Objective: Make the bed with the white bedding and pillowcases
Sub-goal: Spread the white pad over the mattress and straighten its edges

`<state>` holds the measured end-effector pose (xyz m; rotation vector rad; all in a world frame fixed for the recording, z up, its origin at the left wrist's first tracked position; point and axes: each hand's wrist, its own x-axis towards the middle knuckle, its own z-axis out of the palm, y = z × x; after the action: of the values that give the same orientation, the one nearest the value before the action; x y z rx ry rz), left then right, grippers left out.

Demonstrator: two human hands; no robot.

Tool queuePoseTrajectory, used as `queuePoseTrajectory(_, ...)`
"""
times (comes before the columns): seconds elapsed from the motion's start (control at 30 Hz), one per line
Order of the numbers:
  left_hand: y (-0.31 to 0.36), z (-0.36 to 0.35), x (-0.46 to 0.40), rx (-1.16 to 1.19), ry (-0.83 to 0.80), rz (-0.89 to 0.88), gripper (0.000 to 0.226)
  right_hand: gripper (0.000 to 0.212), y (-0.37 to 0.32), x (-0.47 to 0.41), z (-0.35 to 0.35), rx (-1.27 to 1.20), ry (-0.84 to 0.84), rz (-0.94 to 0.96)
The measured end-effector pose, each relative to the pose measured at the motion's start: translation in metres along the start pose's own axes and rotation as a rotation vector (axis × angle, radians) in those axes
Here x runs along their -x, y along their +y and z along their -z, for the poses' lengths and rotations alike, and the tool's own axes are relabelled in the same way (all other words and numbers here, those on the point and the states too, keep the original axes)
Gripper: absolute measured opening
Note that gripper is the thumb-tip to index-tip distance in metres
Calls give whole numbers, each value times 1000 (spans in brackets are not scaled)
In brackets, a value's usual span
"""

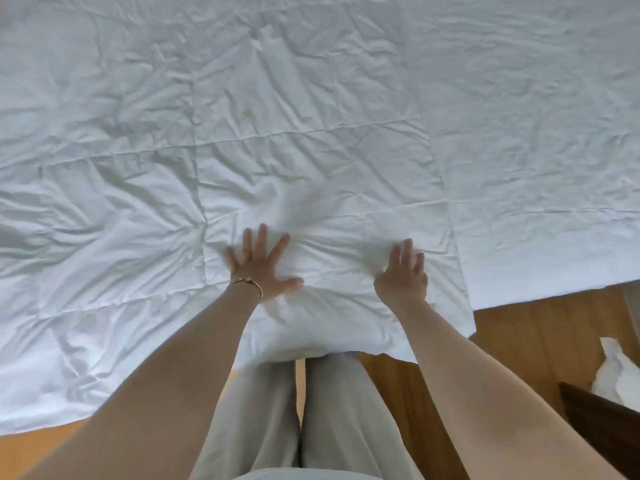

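A wrinkled white quilted duvet (294, 150) covers most of the bed and hangs over the near edge in front of my legs. A flatter white sheet (536, 150) shows beyond the duvet's right edge. My left hand (261, 263), with a bracelet on the wrist, lies flat on the duvet with its fingers spread. My right hand (403, 271) rests flat on the duvet about a forearm's length to the right, fingers straight and close together. Neither hand holds any cloth.
Wooden floor (540, 327) shows at the lower right and lower left. A piece of white cloth (616, 372) lies on the floor at the right, next to a dark wooden piece of furniture (602, 414).
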<state>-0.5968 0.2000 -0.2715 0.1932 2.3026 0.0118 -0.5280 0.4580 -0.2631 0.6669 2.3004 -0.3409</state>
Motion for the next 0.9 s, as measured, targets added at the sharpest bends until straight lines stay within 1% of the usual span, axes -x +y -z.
queuePoseTrajectory(0.07, -20, -1, 5, 41, 18, 24, 95, 66, -39, 14, -11, -62, -24, 114)
queuePoseTrajectory(0.1, -30, -3, 8, 61, 27, 27, 92, 59, -56, 22, -19, -48, -44, 176)
queuePoseTrajectory(0.17, -54, -9, 18, 89, 36, 18, 87, 49, -89, 35, -35, -27, -68, 235)
queuePoseTrajectory(0.3, -124, -23, 39, 100, 41, 22, 81, 54, -156, 56, -59, 55, -60, 277)
queuePoseTrajectory(0.37, -171, -29, 51, 95, 37, 35, 82, 58, -193, 66, -71, 103, -67, 284)
queuePoseTrajectory(0.47, -251, -47, 73, 133, 56, 106, 85, 60, -260, 89, -97, 178, -103, 312)
queuePoseTrajectory(0.57, -328, -68, 97, 165, 49, 189, 87, 62, -330, 120, -135, 251, -144, 415)
queuePoseTrajectory(0.63, -370, -84, 114, 206, 35, 264, 90, 61, -366, 142, -156, 306, -207, 511)
queuePoseTrajectory(0.73, -410, -101, 133, 346, 44, 374, 93, 60, -395, 168, -179, 334, -287, 628)
queuePoseTrajectory(0.8, -423, -101, 137, 509, 56, 458, 94, 61, -401, 174, -182, 315, -314, 634)
queuePoseTrajectory(0.83, -426, -97, 139, 657, 90, 536, 96, 62, -402, 175, -182, 310, -326, 624)
queuePoseTrajectory(0.9, -435, -93, 139, 1037, 209, 730, 99, 62, -400, 176, -178, 300, -354, 605)
